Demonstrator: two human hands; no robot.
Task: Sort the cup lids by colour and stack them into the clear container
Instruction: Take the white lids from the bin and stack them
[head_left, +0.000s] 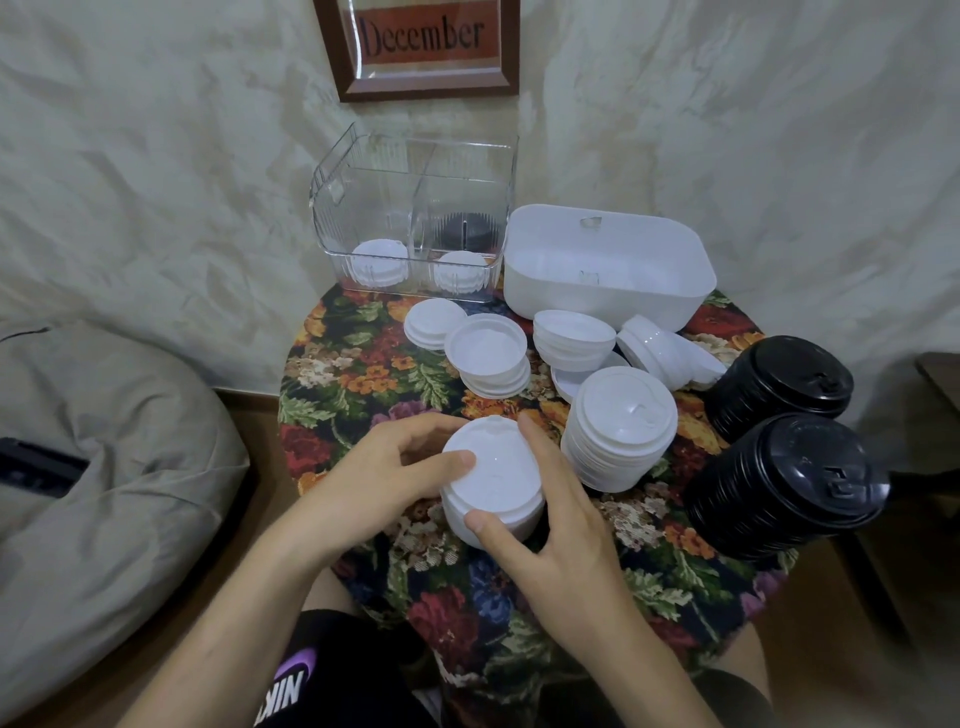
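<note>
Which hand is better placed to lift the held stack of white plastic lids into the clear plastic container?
Probably left. Both hands grip the stack of white plastic lids, but the clear plastic container stands straight beyond the left hand; the right hand would have to reach across.

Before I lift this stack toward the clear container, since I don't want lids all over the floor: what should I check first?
1. Left grip and right grip hold the white lid stack from opposite sides: ok.
2. Held stack one colour, all white where visible: ok.
3. Clear container upright, top open: ok.
4. Its left compartment holds only white lids, with room above: ok.
5. Straight path free: loose lid piles lie between: not ok.
6. Held lids nested squarely: cannot tell.
</note>
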